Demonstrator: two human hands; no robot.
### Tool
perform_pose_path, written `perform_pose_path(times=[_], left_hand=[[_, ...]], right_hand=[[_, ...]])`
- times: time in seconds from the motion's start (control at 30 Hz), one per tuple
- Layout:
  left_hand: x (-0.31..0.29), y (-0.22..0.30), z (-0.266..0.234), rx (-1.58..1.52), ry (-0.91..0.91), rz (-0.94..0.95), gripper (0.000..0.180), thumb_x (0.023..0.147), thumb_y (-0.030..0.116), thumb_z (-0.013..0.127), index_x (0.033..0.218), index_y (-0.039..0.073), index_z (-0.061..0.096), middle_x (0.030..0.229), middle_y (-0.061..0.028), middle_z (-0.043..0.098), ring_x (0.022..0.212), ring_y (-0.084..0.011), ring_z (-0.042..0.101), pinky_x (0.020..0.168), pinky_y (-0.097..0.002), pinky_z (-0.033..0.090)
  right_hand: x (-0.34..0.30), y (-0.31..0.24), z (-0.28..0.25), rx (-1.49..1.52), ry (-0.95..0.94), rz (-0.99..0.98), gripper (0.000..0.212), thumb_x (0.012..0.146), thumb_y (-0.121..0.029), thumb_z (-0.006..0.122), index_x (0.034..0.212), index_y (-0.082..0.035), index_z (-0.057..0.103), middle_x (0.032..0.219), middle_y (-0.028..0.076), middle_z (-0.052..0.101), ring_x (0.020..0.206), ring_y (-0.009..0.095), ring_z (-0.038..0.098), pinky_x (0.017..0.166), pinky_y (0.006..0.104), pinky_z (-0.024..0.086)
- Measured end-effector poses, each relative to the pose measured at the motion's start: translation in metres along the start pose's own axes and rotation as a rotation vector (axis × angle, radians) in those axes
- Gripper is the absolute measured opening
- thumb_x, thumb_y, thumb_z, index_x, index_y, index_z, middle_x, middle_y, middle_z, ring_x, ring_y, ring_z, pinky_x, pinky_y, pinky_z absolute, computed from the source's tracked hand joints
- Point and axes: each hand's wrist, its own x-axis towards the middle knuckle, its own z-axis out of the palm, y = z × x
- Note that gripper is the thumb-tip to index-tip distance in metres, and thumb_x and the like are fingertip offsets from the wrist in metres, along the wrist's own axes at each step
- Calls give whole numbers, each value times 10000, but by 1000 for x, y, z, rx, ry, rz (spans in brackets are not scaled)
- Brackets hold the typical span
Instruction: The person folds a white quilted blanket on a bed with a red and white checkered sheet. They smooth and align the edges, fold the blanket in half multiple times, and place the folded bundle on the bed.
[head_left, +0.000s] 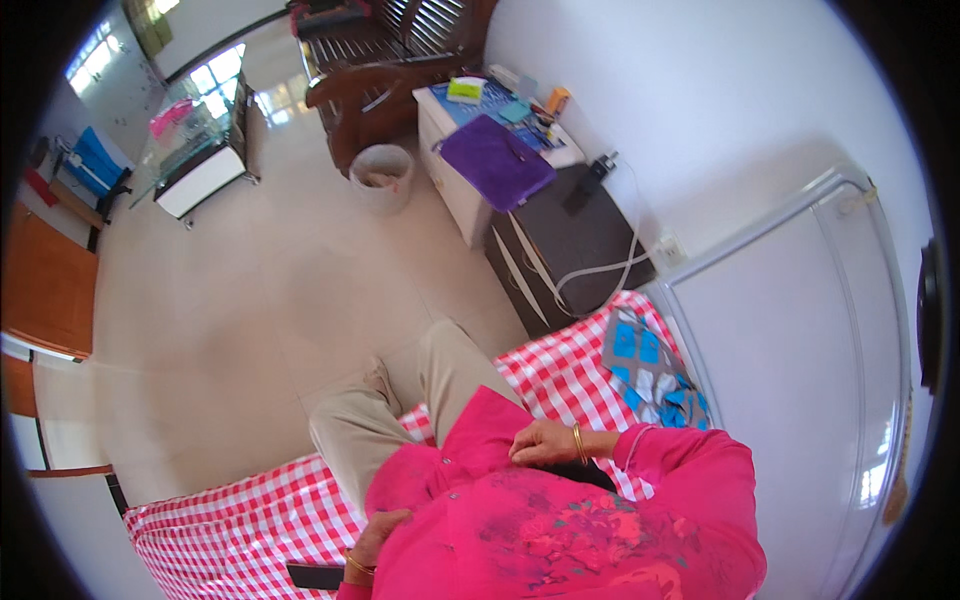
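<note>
The right hand (545, 442) rests on the pink top (490, 425) at the lap, and the left hand (375, 538) lies against its side; whether either grip closes on anything, I cannot tell. Nothing looks under way or finished: the dark flat object (315, 577) lies beside the left wrist.

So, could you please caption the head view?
Seated on checked cloth, left hand and right hand against a pink shirt.
</note>
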Motion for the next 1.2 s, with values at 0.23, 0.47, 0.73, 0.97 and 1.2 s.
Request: perform_pose_path(times=[0.23,0.47,0.73,0.97,1.2], left_hand=[[51,-62,-52,-57,-267,-271,319,842,129,542,1128,-12,522,1088,-110,558,1023,-201,509,927,-317,370],[164,-8,-129,-92,-217,-362,291,840,123,548,1097,-12,538,1026,-98,568,962,-184,522,871,-304,391],[246,63,-206,-84,-287,-384,258,837,116,555,1060,-13,555,956,-86,579,892,-165,538,808,-288,414],[279,194,-232,8,-394,-360,231,834,110,562,1029,-13,571,894,-75,588,831,-149,551,753,-275,434],[363,291,-203,190,-816,-402,204,832,105,568,997,-14,586,832,-63,598,770,-132,564,698,-261,454]], right_hand=[[94,7,-23,-195,-158,-311,237,807,-252,601,904,-38,628,824,101,648,743,212,628,630,321,480],[135,11,-59,43,-491,-204,216,808,-210,547,827,5,567,674,118,543,633,170,521,602,318,426],[141,-61,-103,182,-220,-125,168,814,-116,536,909,14,587,784,5,602,753,68,508,687,267,427],[129,-211,-171,253,-29,69,212,856,-163,556,983,-2,612,899,25,639,877,78,550,804,233,425],[77,-227,-144,220,585,-539,179,822,-154,542,704,-22,520,639,34,478,620,126,456,571,299,363]])
